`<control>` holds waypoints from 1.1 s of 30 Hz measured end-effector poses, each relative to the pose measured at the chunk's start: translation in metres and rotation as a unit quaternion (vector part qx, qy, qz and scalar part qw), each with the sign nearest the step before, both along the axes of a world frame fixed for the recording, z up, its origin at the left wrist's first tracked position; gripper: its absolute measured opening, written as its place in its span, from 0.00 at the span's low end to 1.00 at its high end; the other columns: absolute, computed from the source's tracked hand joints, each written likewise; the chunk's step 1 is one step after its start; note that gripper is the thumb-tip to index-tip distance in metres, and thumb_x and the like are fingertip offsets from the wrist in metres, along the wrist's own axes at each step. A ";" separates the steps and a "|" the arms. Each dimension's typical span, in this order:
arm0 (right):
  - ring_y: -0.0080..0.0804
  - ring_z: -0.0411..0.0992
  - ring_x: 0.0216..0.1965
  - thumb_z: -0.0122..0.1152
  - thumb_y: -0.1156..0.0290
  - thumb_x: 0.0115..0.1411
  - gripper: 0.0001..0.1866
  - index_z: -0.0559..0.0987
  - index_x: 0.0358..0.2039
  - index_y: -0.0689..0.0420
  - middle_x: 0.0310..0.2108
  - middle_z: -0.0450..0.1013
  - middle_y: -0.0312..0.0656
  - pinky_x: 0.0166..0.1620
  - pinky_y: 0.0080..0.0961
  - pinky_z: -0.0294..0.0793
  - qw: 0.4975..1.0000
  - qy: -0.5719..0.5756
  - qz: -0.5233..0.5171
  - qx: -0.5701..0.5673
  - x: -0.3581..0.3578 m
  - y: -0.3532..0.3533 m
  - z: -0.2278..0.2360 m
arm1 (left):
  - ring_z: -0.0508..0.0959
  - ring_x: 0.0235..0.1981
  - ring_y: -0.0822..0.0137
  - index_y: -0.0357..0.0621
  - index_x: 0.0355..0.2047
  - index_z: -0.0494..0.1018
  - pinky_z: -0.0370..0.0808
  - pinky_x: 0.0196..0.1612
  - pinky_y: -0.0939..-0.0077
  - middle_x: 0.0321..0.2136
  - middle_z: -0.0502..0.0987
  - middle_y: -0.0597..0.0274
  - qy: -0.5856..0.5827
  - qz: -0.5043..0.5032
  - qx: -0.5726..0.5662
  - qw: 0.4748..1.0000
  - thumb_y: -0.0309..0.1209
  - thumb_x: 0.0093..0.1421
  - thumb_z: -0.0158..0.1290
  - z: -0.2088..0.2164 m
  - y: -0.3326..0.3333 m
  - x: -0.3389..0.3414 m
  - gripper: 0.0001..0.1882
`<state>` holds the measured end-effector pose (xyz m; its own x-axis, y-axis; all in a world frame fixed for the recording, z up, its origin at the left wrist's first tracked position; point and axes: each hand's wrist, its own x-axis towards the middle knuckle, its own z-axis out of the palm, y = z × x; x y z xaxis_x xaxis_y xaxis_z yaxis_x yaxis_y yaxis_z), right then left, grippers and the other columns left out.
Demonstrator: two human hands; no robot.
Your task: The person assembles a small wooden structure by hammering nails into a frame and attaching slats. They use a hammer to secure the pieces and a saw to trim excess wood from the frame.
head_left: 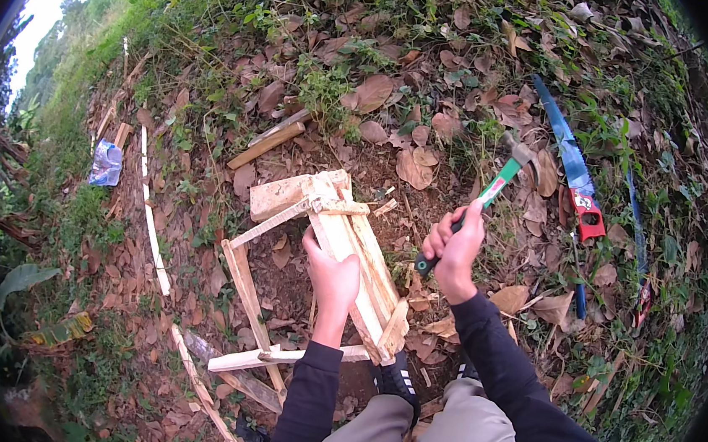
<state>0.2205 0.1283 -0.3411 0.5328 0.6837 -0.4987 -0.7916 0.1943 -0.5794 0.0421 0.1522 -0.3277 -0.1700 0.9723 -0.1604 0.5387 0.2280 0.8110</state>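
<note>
Gripping a hammer (496,181) in the right hand (455,251), with fingers clamped around the handle and the head raised to the right of a wooden frame (375,273), well apart from the wood. Steadying the frame with the left hand (333,282) — closed on the left long beam, with fingertips partly hidden. To be found on the leaf-covered ground, just in front of the feet. Looks part-built: already put together with long beams side by side, a short crosspiece (342,207) at the far end and a short block (395,330) at the near one, and extended leftward by a thin slat (269,224), a side strip (248,292) and a lower batten (242,360). Seems short of finished, with an open left side and probably some joints left to fasten. Impossible to make out nails, or to tell fixed joints from loose contact. Note a long loose strip (154,220) at the left, apart from the frame — and, at the right, a red-handled saw (574,160) and a blue-handled tool (580,301).
</note>
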 end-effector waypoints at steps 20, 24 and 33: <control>0.18 0.50 0.08 0.53 0.58 0.72 0.15 0.61 0.31 0.48 0.13 0.52 0.27 0.11 0.22 0.51 0.901 0.021 0.384 -0.202 0.036 -0.113 -0.025 | 0.79 0.56 0.50 0.40 0.70 0.54 0.71 0.60 0.64 0.54 0.77 0.39 -0.064 -0.050 -0.015 0.997 0.14 0.52 0.48 0.000 -0.003 -0.006 0.42; 0.17 0.51 0.08 0.54 0.58 0.72 0.15 0.62 0.31 0.49 0.14 0.52 0.27 0.11 0.21 0.51 0.901 -0.002 0.379 -0.211 0.040 -0.114 -0.003 | 0.76 0.57 0.64 0.32 0.65 0.61 0.70 0.61 0.71 0.56 0.76 0.51 -0.124 -0.118 0.034 0.985 0.09 0.50 0.48 0.027 0.002 -0.035 0.38; 0.17 0.50 0.09 0.54 0.61 0.71 0.14 0.62 0.31 0.48 0.14 0.52 0.26 0.12 0.21 0.52 0.928 -0.013 0.303 -0.215 0.072 -0.137 -0.017 | 0.58 0.68 0.30 0.43 0.73 0.53 0.64 0.65 0.37 0.69 0.57 0.35 0.268 -0.280 0.208 0.898 0.13 0.55 0.49 0.014 -0.048 -0.041 0.44</control>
<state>0.2929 -0.0084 -0.3581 0.1308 0.6030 -0.7870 -0.6650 -0.5354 -0.5207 0.0013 0.1038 -0.3138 0.4205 0.8858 0.1961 0.8129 -0.4638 0.3521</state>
